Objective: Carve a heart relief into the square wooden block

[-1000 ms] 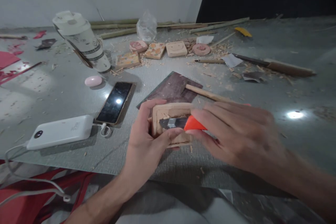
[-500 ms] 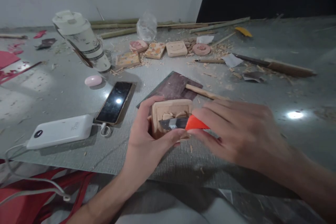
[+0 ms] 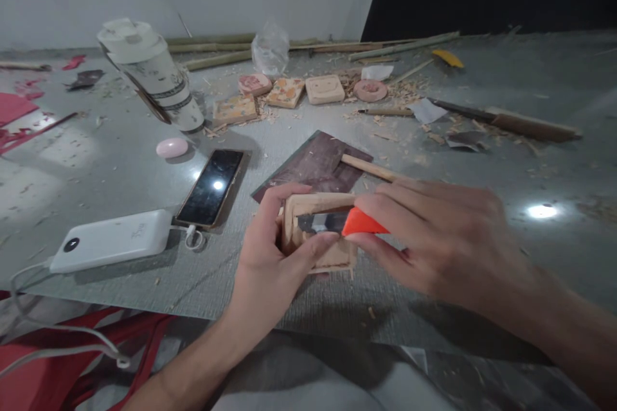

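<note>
My left hand (image 3: 270,257) is wrapped round a small pale wooden block (image 3: 332,257) with a carved hollow, thumb pressed on its front edge. My right hand (image 3: 443,244) grips an orange-handled utility knife (image 3: 359,223); its metal blade lies across the top of the block, close to my left thumb. Both hands hover just above the grey table (image 3: 120,173), in front of a dark sheet of sandpaper (image 3: 313,164) and a thin wooden stick (image 3: 373,170).
A black phone (image 3: 212,187) is cabled to a white power bank (image 3: 113,241) at the left. A white tumbler (image 3: 154,80) and a pink oval (image 3: 171,148) stand behind. Several carved wooden tiles (image 3: 286,93), bamboo sticks, shavings and a wooden-handled knife (image 3: 511,121) lie farther back.
The block was tilted up to show its hollow, then turned back down. The blade has shifted slightly up across the block; both hands stay in about the same place.
</note>
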`<state>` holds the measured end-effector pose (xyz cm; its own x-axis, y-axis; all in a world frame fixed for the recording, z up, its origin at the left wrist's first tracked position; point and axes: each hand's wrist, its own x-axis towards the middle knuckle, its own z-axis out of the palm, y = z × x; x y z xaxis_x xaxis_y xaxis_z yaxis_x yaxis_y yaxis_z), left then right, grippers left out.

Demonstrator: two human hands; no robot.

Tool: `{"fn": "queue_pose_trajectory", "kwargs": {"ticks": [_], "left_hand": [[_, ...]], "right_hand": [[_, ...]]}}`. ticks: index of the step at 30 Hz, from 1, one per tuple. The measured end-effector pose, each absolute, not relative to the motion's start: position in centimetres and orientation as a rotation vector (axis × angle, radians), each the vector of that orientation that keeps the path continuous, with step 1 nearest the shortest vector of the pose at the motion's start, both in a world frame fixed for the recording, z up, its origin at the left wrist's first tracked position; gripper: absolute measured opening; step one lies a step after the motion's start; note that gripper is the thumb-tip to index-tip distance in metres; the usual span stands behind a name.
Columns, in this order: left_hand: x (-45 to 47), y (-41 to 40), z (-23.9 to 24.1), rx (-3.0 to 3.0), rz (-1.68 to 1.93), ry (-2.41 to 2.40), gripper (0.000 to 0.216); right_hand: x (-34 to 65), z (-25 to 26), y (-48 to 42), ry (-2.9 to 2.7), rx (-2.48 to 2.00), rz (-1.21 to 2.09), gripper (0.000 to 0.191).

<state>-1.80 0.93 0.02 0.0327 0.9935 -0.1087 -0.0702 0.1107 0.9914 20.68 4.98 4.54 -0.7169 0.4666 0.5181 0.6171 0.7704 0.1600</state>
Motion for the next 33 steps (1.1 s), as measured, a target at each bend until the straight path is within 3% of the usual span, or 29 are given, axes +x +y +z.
{"fn": "queue_pose_trajectory", "kwargs": {"ticks": [33], "left_hand": [[-1.62, 1.07, 0.3, 1.013, 1.171, 1.137, 0.042]], "right_hand": [[20.5, 4.04, 4.71, -2.387, -0.991, -0.416, 0.028]]}}
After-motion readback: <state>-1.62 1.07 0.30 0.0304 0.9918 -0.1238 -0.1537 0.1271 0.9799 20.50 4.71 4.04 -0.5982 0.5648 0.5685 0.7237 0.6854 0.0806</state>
